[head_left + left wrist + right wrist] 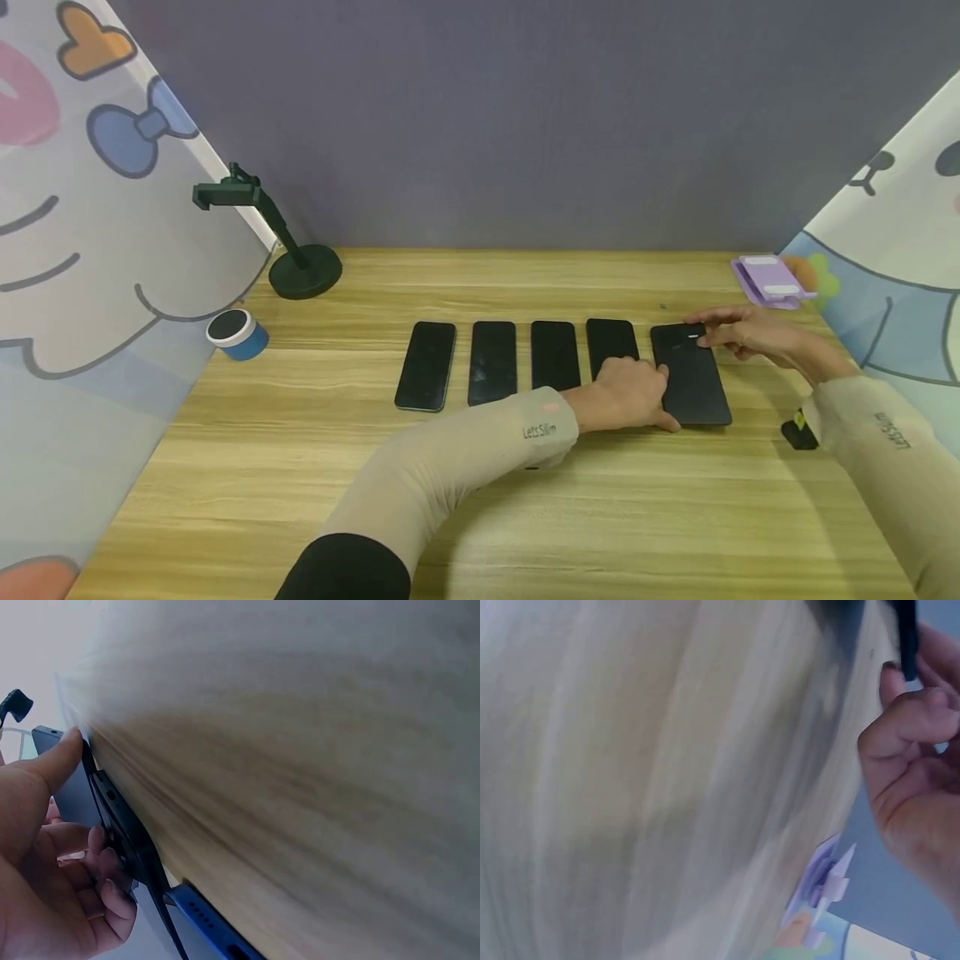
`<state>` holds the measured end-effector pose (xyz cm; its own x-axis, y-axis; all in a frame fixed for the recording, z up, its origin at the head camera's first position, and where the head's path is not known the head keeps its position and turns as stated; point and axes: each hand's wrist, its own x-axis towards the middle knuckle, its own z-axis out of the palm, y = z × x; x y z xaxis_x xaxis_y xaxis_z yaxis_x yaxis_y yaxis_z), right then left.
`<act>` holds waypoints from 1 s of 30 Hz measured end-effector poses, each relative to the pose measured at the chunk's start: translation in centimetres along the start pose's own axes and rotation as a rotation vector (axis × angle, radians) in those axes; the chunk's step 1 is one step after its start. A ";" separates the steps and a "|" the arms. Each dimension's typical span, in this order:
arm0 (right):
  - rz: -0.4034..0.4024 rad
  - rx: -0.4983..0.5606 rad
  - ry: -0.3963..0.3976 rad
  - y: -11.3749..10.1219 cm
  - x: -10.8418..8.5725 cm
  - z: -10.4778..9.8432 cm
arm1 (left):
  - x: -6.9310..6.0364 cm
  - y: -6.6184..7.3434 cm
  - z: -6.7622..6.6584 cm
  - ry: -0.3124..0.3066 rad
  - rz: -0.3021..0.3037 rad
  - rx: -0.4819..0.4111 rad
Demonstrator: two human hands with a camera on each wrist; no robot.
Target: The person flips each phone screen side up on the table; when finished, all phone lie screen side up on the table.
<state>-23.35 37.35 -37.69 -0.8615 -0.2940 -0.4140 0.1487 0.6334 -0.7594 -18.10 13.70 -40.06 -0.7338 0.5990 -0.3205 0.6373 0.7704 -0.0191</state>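
Several dark phones lie side by side in a row, among them the leftmost phone (425,367) and one partly behind my left hand (611,340). At the right end is a wider, flat black phone-shaped device (690,375) with a small white mark near its top. My left hand (628,393) grips its lower left side, thumb at the bottom edge and fingers along the left edge. The upper right corner is pinched by my right hand (753,335). In the left wrist view, a blue phone edge (214,922) shows beyond the curled fingers.
A dark green stand (305,271) with a round base is at the back left, near a blue and white jar (237,335). At the back right sits a purple stand (768,282). A small black and yellow item (800,433) lies by my right sleeve.
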 end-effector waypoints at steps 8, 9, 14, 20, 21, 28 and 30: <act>0.052 -0.091 0.007 -1.8 -0.1 -0.2 | -0.6 0.7 0.1 0.046 0.049 -0.126; 0.054 -0.103 0.009 -2.1 -0.1 -0.2 | -0.7 0.9 0.0 0.060 0.065 -0.144; 0.076 -0.140 0.022 -3.3 -0.1 -0.1 | -0.9 1.8 -0.3 0.139 0.131 -0.210; 0.096 -0.150 0.022 -4.8 -0.1 0.1 | -0.9 2.4 -0.6 0.160 0.126 -0.235; 0.100 -0.148 0.020 -5.0 -0.1 0.2 | -0.8 2.5 -0.6 0.159 0.122 -0.241; 0.126 -0.128 0.024 -5.5 -0.2 0.2 | -0.7 2.8 -0.6 0.182 0.108 -0.260; 0.131 -0.127 0.028 -5.6 -0.2 0.2 | -0.8 2.8 -0.6 0.191 0.116 -0.258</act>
<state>-23.87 33.72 -33.49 -0.8521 -0.1840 -0.4900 0.2001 0.7506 -0.6298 -15.85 15.52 -39.26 -0.7065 0.6971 -0.1225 0.6563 0.7100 0.2554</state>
